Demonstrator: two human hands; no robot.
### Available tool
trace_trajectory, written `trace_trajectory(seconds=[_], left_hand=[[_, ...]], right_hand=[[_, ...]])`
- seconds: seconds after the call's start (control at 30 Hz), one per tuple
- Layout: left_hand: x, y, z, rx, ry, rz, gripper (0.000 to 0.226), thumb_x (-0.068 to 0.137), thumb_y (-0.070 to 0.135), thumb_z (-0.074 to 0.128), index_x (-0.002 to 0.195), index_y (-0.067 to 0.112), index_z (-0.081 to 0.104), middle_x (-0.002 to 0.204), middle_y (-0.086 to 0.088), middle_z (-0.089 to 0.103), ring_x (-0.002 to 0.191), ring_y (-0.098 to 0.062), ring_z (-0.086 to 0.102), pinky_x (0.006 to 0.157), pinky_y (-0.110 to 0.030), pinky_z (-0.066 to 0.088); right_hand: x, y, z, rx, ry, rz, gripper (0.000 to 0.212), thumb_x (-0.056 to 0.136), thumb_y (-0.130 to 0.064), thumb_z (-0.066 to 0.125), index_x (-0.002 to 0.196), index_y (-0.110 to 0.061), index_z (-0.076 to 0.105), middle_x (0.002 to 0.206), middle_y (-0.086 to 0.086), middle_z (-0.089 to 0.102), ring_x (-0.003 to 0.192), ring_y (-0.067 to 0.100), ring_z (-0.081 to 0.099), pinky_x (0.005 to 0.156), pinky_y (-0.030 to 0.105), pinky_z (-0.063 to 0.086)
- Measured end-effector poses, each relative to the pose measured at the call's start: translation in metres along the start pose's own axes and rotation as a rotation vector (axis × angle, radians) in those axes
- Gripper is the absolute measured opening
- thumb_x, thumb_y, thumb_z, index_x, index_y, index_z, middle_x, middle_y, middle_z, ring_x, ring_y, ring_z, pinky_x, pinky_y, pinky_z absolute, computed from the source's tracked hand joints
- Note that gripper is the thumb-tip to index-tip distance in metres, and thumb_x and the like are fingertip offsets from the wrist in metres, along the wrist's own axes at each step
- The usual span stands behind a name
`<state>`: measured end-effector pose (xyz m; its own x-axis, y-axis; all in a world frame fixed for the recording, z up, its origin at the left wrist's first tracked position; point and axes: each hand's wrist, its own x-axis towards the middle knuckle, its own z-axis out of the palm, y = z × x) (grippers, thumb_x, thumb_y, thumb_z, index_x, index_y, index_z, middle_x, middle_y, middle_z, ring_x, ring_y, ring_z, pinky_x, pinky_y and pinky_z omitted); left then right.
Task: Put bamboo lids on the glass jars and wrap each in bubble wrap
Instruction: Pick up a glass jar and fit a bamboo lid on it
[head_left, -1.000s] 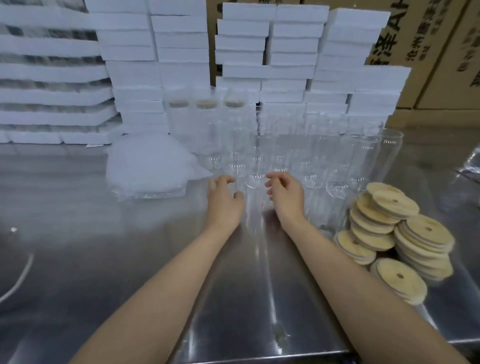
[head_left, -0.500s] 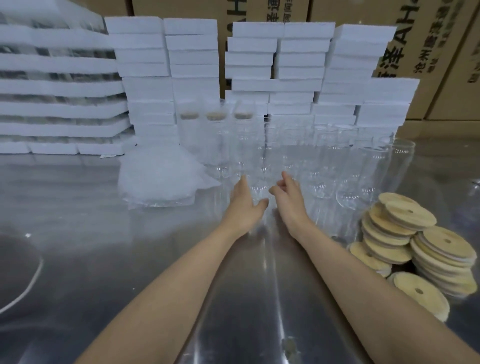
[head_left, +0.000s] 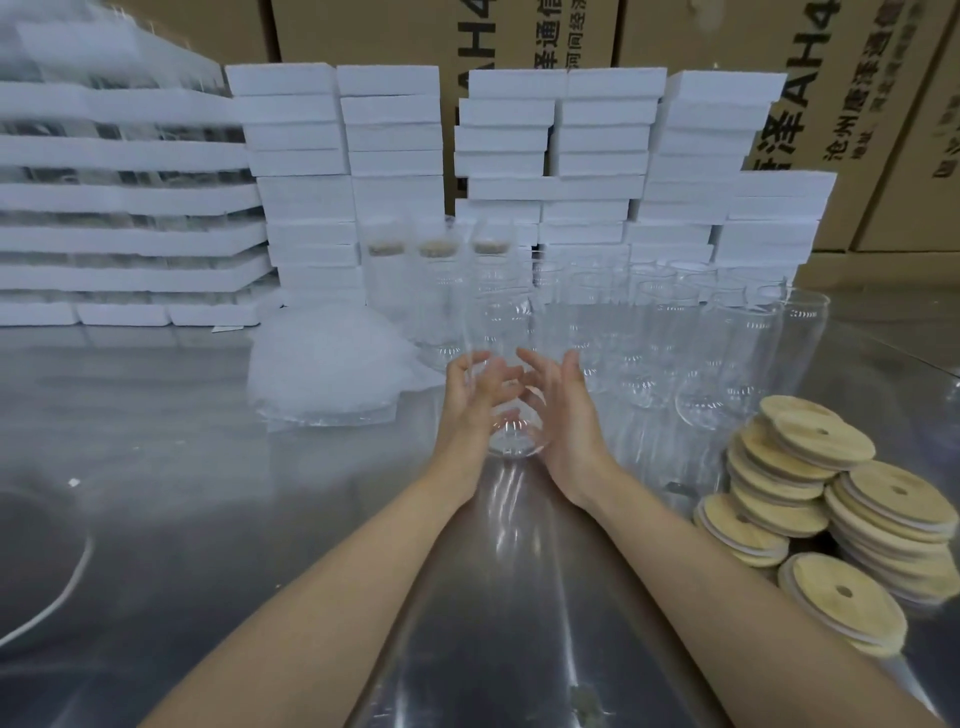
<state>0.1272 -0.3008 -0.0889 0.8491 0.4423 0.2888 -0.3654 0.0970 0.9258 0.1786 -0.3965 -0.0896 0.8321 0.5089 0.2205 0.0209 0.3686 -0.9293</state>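
Observation:
A clear glass jar sits tilted between my hands over the middle of the steel table, its base toward me. My left hand holds its left side with fingers wrapped round the glass. On the other side, my right hand cups it with the fingers reaching behind. Behind my hands stand several more bare jars. Stacks of round bamboo lids lie at the right. A pile of bubble wrap lies to the left of the jars. Three wrapped, lidded jars stand at the back.
Stacks of white foam boxes line the back of the table, with flatter white trays at the far left. Cardboard cartons stand behind them. A white cord curves at the left edge.
My hands reached forward into the jars and closed round one; it is now held tilted between them, closer to me. The camera has tipped upward a little.

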Motion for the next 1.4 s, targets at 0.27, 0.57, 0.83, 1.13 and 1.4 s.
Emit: trace_trajectory(seconds=[0.27, 0.57, 0.83, 1.13, 1.4], left_hand=[[0.001, 0.007, 0.001, -0.138, 0.008, -0.181, 0.066, 0.077, 0.072, 0.044, 0.117, 0.023, 0.058, 0.104, -0.009, 0.072, 0.087, -0.019, 0.070, 0.063, -0.029, 0.054], [0.006, 0.005, -0.001, -0.005, 0.059, -0.126, 0.071, 0.074, 0.073, 0.040, 0.123, 0.024, 0.059, 0.114, 0.003, 0.067, 0.106, -0.009, 0.063, 0.096, -0.035, 0.050], [0.010, -0.006, -0.003, 0.080, 0.182, -0.068, 0.025, 0.102, 0.043, 0.034, 0.112, 0.030, 0.052, 0.114, 0.003, 0.063, 0.106, -0.012, 0.062, 0.086, -0.031, 0.050], [0.009, 0.003, -0.003, 0.013, 0.068, -0.129, 0.037, 0.101, 0.048, 0.030, 0.127, 0.030, 0.049, 0.117, -0.004, 0.064, 0.092, -0.012, 0.067, 0.068, -0.024, 0.053], [0.010, 0.001, -0.003, 0.034, 0.054, -0.134, 0.039, 0.102, 0.049, 0.024, 0.126, 0.031, 0.049, 0.118, -0.004, 0.065, 0.105, -0.021, 0.066, 0.086, -0.037, 0.054]], right_hand=[[-0.002, -0.002, 0.004, 0.226, -0.137, 0.182, 0.058, 0.084, -0.066, 0.043, 0.131, -0.033, 0.053, 0.123, 0.007, 0.061, 0.084, 0.021, 0.069, 0.072, 0.040, 0.056], [0.001, 0.002, 0.002, 0.181, -0.104, 0.199, 0.065, 0.081, -0.065, 0.042, 0.136, -0.032, 0.048, 0.138, -0.005, 0.051, 0.124, 0.020, 0.054, 0.084, 0.045, 0.056], [0.005, 0.006, 0.000, 0.088, -0.036, 0.055, 0.067, 0.085, -0.031, 0.067, 0.144, -0.033, 0.036, 0.112, -0.007, 0.058, 0.107, 0.015, 0.060, 0.083, 0.036, 0.050], [0.007, -0.002, -0.006, 0.216, -0.053, 0.073, 0.040, 0.095, -0.034, 0.051, 0.135, -0.036, 0.046, 0.111, -0.004, 0.055, 0.102, 0.014, 0.057, 0.086, 0.034, 0.047], [0.006, -0.004, -0.008, 0.201, -0.076, 0.071, 0.043, 0.098, -0.028, 0.048, 0.141, -0.028, 0.044, 0.115, 0.000, 0.052, 0.108, 0.019, 0.053, 0.081, 0.030, 0.049]])
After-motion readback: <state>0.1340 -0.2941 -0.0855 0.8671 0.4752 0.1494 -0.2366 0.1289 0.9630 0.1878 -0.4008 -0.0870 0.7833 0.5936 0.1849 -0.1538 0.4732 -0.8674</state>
